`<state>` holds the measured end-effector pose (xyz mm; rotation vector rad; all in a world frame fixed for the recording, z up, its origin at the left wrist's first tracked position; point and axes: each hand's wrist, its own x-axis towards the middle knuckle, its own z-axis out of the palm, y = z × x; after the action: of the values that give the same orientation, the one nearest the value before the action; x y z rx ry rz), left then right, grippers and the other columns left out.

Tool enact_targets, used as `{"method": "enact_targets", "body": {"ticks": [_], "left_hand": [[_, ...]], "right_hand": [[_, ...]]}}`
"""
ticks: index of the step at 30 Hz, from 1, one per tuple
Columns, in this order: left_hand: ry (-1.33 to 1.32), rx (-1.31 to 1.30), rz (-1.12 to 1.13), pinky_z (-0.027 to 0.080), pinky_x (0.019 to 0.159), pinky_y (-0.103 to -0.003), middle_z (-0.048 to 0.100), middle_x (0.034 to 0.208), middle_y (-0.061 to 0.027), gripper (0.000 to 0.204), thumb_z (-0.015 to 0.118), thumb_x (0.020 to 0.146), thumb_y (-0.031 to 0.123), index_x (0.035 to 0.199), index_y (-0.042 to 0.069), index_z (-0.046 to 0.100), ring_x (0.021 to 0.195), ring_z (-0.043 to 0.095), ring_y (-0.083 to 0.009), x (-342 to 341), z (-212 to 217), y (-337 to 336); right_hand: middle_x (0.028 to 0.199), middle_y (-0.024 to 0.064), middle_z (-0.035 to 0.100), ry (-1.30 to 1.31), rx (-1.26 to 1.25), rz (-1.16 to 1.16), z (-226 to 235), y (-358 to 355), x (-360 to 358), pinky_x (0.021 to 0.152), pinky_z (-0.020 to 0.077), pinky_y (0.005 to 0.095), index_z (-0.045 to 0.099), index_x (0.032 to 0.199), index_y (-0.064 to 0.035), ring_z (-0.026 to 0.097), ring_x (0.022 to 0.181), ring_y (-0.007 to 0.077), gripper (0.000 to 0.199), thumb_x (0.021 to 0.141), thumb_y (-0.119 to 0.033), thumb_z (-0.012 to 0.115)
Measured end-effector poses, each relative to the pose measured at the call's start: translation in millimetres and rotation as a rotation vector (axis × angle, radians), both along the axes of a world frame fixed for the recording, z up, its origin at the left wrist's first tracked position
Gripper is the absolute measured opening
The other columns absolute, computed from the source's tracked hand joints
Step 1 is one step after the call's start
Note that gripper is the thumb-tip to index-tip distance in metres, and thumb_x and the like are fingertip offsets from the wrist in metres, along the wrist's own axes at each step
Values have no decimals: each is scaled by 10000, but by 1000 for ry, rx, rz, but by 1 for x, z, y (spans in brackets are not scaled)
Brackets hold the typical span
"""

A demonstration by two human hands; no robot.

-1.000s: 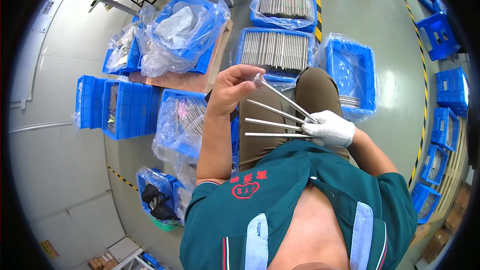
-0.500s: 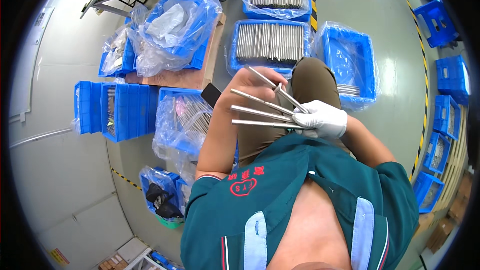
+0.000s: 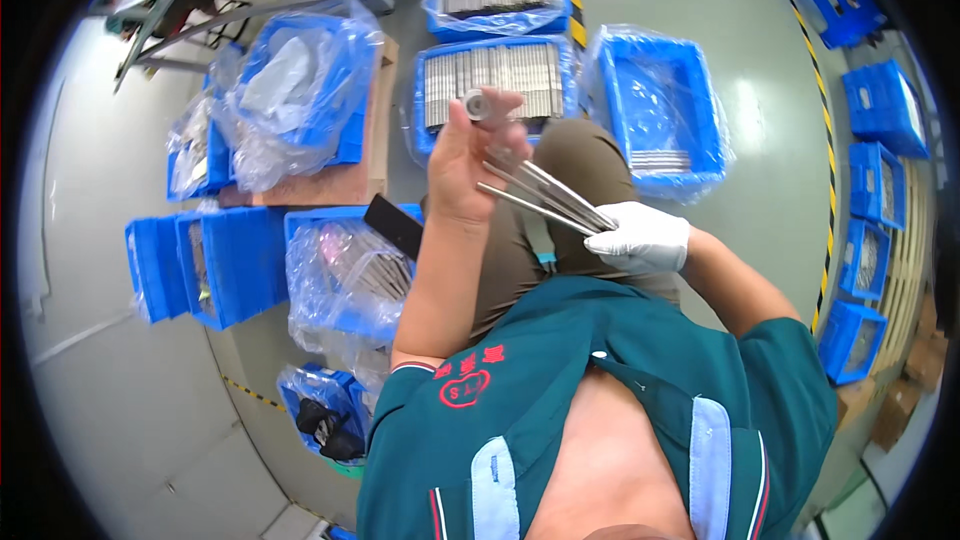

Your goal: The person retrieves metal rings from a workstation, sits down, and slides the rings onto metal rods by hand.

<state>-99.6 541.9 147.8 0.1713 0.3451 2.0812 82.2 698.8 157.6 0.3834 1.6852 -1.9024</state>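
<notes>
Now, blue crates (image 3: 655,100) lined with plastic ring the floor; one ahead holds rows of grey metal pieces (image 3: 495,80); over the lap, the gloved right hand (image 3: 640,237) grips a fan of thin metal rods (image 3: 545,195); the bare left hand (image 3: 465,155) pinches a small metal ring (image 3: 478,104) at their tips.

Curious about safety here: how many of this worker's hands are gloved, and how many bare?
Gloved: 1, the right hand, holding metal rods
Bare: 1, the left hand, holding a round metal piece
Total: 2 hands
</notes>
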Motion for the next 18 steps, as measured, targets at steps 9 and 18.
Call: {"method": "enact_targets", "body": {"ticks": [9,18], "left_hand": [[570,-327,-105,442,828,-287,656,900,-131,234,466,959,232,1036,30,556,889,607,-181,18,-25,111],[581,-581,270,405,800,-319,628,941,-159,353,478,945,338,1058,8,533,910,583,-219,-58,-52,60]], "right_hand": [[619,7,484,-132,78,20,-9,76,-27,471,374,271,515,742,-75,456,520,113,340,811,-382,643],[854,180,597,-27,1076,48,-244,236,-17,713,437,416,522,908,-66,568,821,372,260,823,-298,603]]}}
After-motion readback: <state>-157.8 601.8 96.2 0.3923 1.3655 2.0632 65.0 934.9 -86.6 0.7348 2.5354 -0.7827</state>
